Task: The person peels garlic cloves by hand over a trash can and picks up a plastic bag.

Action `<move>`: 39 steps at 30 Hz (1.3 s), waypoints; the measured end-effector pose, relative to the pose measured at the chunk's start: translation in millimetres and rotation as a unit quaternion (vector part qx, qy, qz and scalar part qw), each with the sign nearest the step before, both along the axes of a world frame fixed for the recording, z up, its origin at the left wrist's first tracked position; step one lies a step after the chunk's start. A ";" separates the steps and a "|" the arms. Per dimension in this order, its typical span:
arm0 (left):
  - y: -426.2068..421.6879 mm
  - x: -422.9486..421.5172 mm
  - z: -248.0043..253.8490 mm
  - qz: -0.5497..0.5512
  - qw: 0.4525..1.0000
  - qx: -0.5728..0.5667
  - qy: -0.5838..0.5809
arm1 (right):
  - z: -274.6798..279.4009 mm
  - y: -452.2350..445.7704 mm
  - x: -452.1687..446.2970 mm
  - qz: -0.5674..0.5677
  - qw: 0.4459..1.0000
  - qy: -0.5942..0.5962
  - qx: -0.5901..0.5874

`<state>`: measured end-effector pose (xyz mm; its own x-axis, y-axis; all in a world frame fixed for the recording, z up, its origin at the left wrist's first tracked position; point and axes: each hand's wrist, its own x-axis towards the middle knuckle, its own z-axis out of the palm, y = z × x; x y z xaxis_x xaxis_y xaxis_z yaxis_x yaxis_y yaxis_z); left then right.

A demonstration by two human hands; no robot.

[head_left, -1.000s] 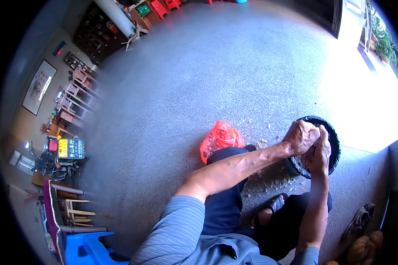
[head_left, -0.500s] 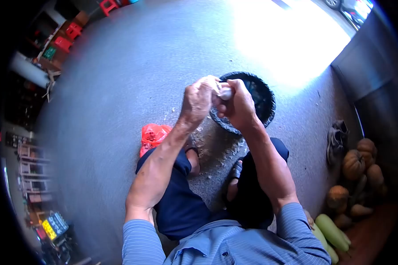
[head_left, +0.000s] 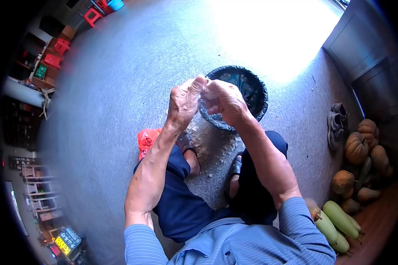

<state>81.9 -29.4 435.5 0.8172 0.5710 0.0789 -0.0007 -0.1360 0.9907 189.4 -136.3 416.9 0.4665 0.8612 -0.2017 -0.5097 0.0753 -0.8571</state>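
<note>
My left hand (head_left: 184, 100) and my right hand (head_left: 229, 100) meet in front of me, fingers bent and pressed together. Between them is a small whitish piece (head_left: 211, 94) that looks like garlic, mostly covered by my fingers. My right hand is closed around it, and my left fingers pinch at its edge. Just beyond and right of the hands stands a round black bin (head_left: 264, 95) with a plastic liner, pale bits inside. White papery scraps (head_left: 212, 152) lie scattered on the floor between my feet. A red plastic bag (head_left: 145, 140) with small dark reddish bits sits by the foot on the left.
Pumpkins (head_left: 356, 148) and long green gourds (head_left: 340, 218) lie along the right side, near a pair of shoes (head_left: 335, 126). A dark panel (head_left: 362, 53) stands at the upper right. Red stools (head_left: 53, 60) and wooden racks (head_left: 40, 190) line the left.
The view has shifted slightly. My hands have drawn closer together and moved a little left; the whitish piece, plainly visible before, is now mostly hidden by my fingers.
</note>
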 end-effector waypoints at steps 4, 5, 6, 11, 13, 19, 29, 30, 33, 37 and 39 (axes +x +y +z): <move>-5.1 4.6 2.6 0.000 0.998 0.064 0.009 | 8.3 0.0 -1.6 -0.018 0.999 0.026 -0.019; -5.8 3.0 7.4 0.000 0.999 0.036 0.020 | 5.7 0.5 -1.1 -0.007 0.999 0.033 -0.003; -5.8 1.5 11.1 -0.001 0.999 0.008 0.031 | 2.1 0.7 -0.1 0.003 0.999 0.039 0.012; -1.3 -6.3 20.4 -0.056 0.996 -0.048 0.048 | 5.8 -1.1 2.4 0.035 0.997 0.057 0.024; 0.2 -8.3 20.9 -0.073 0.993 -0.084 0.050 | 8.5 -3.7 5.1 0.046 0.996 0.065 0.027; 9.0 -7.4 16.9 -0.060 0.957 -0.282 0.017 | -1.1 -3.1 8.7 0.057 0.995 0.077 0.034; -1.8 -1.6 7.3 0.013 0.997 -0.080 0.011 | -2.8 -3.0 -0.8 0.048 0.997 -0.049 0.040; -2.1 -0.9 7.1 0.024 0.998 -0.051 0.009 | -4.0 -2.8 -0.8 0.050 0.997 -0.039 0.045; -1.9 -1.9 6.2 0.026 1.000 -0.013 0.009 | -7.8 -2.6 -1.1 0.059 0.996 -0.020 0.062; -3.4 -2.7 7.5 0.023 0.999 -0.035 -0.001 | -0.2 -6.0 -1.2 0.070 0.995 0.045 0.061; -2.9 -5.6 10.5 0.007 0.997 -0.077 0.001 | 7.1 -7.0 -0.7 0.077 0.989 0.118 0.041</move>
